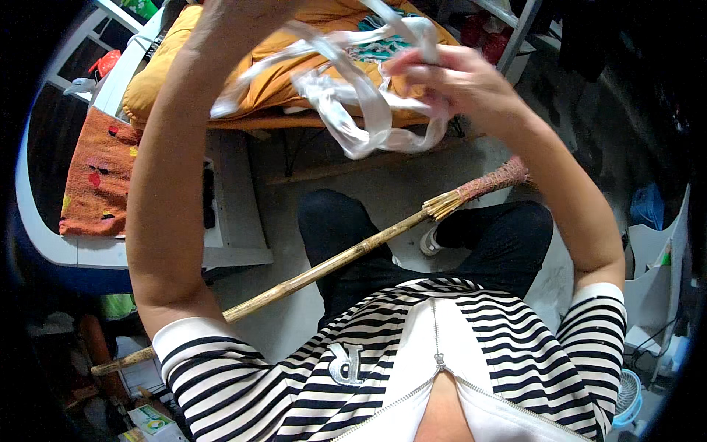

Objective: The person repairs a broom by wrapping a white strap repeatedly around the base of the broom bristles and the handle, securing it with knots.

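Observation:
My right hand (460, 81) is raised at the upper right, its fingers closed around a long white strip (375, 118). The strip looks like soft plastic or cloth, which I cannot tell apart; it hangs in loose, motion-blurred loops between my arms. My left hand (254, 15) reaches past the top edge, so its fingers are out of sight. Across my lap lies a bamboo pole (331, 272), sloping up to the right. At its upper end, a bundle of short sticks (442, 202) is wrapped in reddish-brown binding (493, 180), near my right forearm.
Orange-yellow bedding (272, 74) covers a bed ahead, with a teal patterned cloth (379, 40) on it. At the left, an orange towel (99, 177) drapes over a white frame (59, 250). A small blue-white fan (628, 394) stands low at the right.

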Tool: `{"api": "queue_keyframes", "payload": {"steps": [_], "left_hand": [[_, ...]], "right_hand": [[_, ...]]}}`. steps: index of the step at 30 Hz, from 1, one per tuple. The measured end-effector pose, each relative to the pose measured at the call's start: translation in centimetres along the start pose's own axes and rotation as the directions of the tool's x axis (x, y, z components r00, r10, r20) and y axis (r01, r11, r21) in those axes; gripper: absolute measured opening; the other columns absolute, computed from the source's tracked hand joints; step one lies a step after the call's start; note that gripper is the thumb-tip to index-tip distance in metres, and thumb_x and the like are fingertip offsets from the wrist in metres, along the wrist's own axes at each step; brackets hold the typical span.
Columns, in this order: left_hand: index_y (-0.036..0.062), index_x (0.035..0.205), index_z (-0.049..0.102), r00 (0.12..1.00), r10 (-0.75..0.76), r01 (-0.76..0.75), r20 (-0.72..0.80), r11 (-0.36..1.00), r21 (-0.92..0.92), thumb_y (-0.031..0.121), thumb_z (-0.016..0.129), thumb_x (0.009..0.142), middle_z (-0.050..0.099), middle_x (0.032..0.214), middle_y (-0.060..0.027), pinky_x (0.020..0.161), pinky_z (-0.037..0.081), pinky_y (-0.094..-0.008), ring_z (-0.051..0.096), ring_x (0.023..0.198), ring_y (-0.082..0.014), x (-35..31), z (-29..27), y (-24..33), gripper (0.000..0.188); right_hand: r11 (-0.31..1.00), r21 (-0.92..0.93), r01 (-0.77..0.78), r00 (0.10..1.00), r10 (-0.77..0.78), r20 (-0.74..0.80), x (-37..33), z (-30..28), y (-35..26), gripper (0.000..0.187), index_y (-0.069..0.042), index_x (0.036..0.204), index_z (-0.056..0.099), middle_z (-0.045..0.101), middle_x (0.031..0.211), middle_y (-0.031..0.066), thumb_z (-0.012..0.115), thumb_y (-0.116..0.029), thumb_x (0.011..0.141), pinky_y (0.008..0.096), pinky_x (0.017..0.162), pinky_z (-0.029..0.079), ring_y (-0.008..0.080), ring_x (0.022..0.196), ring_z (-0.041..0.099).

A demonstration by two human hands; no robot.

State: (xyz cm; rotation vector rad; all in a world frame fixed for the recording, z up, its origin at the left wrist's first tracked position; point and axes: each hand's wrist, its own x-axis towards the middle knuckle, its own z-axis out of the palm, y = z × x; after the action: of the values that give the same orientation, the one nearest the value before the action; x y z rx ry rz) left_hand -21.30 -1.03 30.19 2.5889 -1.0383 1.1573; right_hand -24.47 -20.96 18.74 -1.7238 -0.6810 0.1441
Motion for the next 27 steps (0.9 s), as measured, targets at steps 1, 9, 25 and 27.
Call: {"api": "queue_keyframes", "payload": {"steps": [1,9,25,27], "left_hand": [[0.0017,0.086,0.058,0.999,0.040,-0.041,-0.009,0.998,-0.048,0.011,0.053,0.081,0.060,0.069,-0.0136,0.058,0.047,-0.0313,0.060,0.063,-0.0251,-0.5,0.1,-1.3,0.011],[0.0064,0.096,0.059,0.766,-0.270,0.452,0.583,0.872,-0.189,0.022,0.051,0.089,0.049,0.069,0.0059,0.046,0.028,-0.0165,0.037,0.055,-0.0015,-5.1,-2.6,-11.4,0.019],[0.0009,0.094,0.060,0.904,0.219,0.128,0.367,0.681,-0.721,0.022,0.058,0.080,0.060,0.077,-0.0057,0.065,0.047,-0.0257,0.055,0.072,-0.0114,6.8,1.2,5.5,0.025],[0.0010,0.102,0.055,0.966,0.089,0.192,0.243,0.384,-0.903,0.028,0.059,0.081,0.059,0.082,-0.0067,0.064,0.047,-0.0272,0.056,0.074,-0.0129,7.1,4.8,6.4,0.034]], "right_hand": [[0.989,-0.091,-0.116,0.987,0.104,-0.121,-1.8,-1.9,1.4,0.037,-0.008,0.103,0.058,0.052,0.079,0.0028,0.052,-0.039,0.085,0.0203,0.050,0.039,0.0064,0.058,0.044],[0.819,-0.069,-0.570,0.725,0.461,-0.511,-22.2,-18.2,4.3,0.019,-0.006,0.094,0.059,0.053,0.081,-0.0037,0.051,-0.022,0.086,0.0188,0.064,0.036,0.0050,0.073,0.045],[1.000,0.018,-0.011,0.992,0.013,-0.124,2.2,-4.1,-5.5,0.018,-0.005,0.089,0.056,0.058,0.072,0.0035,0.051,-0.021,0.086,0.0215,0.051,0.043,0.0093,0.060,0.054],[0.964,0.243,0.107,0.971,-0.049,-0.233,3.2,-5.7,-4.8,0.017,-0.007,0.087,0.055,0.054,0.068,0.0011,0.049,-0.022,0.087,0.0200,0.045,0.037,0.0074,0.053,0.048]]}}
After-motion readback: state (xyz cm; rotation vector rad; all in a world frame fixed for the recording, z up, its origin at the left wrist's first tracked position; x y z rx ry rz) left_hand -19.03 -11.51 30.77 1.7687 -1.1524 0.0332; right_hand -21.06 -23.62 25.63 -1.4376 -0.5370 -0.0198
